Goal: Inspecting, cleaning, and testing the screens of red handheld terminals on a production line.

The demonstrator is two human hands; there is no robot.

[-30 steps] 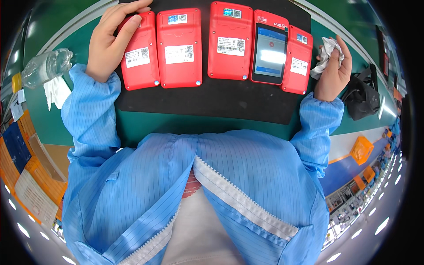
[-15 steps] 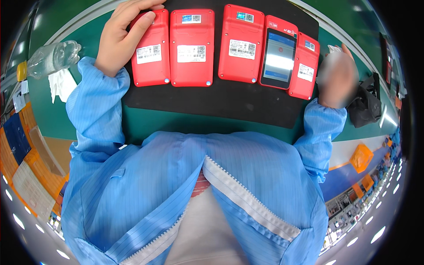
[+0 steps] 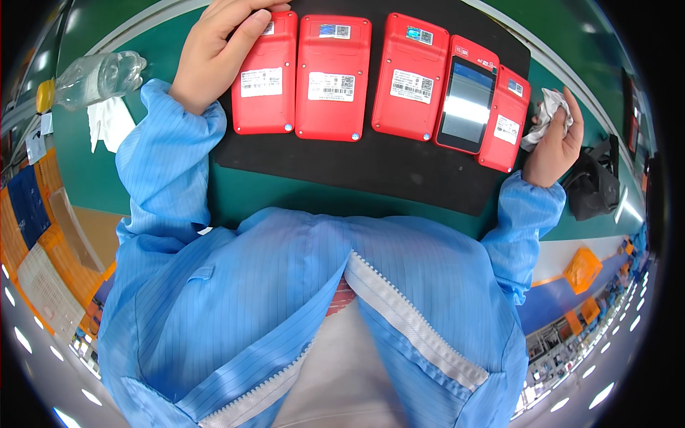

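My left hand (image 3: 222,58) holds the far end of the leftmost red handheld terminal (image 3: 262,107), which lies back up. Its thumb presses near the label, and its fingers curl at the top edge, partly out of frame. In my right hand (image 3: 555,151) is a crumpled white tissue (image 3: 551,113), pinched at the right of the row. A second red terminal (image 3: 330,118) lies back up close beside the first. Farther right, another back-up terminal (image 3: 408,63), a screen-up terminal (image 3: 465,107) and a narrower-looking back-up terminal (image 3: 503,146) lie side by side.
Under the terminals is a black mat (image 3: 342,167) on a green table (image 3: 171,53). At the left lie a clear plastic bottle (image 3: 100,80) with a yellow cap and a white tissue (image 3: 108,123). A black pouch-like item (image 3: 594,187) sits right of my right forearm.
The whole view has shifted slightly, so things appear farther right. My right hand, blurred before, now shows the tissue clearly. The upturned screen looks darker, with a bright reflection.
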